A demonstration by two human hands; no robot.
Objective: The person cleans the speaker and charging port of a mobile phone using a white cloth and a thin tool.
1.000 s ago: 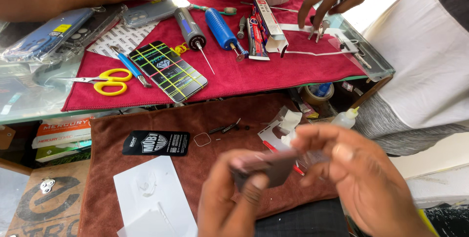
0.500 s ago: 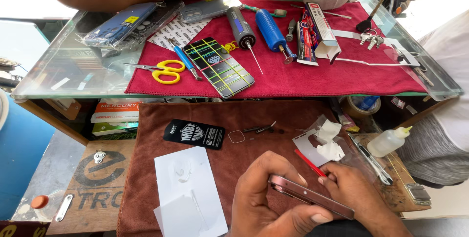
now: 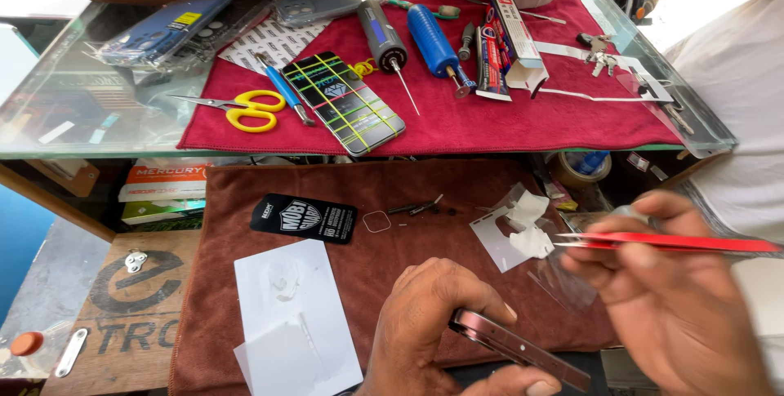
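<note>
My left hand (image 3: 445, 327) grips a dark reddish smartphone (image 3: 518, 349) edge-on, low in the middle of the view, over a brown cloth (image 3: 245, 200). My right hand (image 3: 682, 306) is at the lower right and holds red tweezers (image 3: 665, 242) with the tips pointing left, toward small white plastic pieces (image 3: 523, 229) lying on the cloth. The tweezers' tips hover just right of those pieces, apart from the phone.
A black card (image 3: 304, 218), white sheets (image 3: 290, 314) and tiny parts lie on the brown cloth. Behind, a glass counter (image 3: 73, 94) carries a red cloth (image 3: 523, 122) with yellow scissors (image 3: 245, 110), a phone bound with rubber bands (image 3: 343, 102), screwdrivers (image 3: 433, 41), keys (image 3: 599, 49). Other people stand behind and right.
My right hand has left the phone and now holds red tweezers out to the right. The left hand alone keeps the phone. The view has tilted slightly.
</note>
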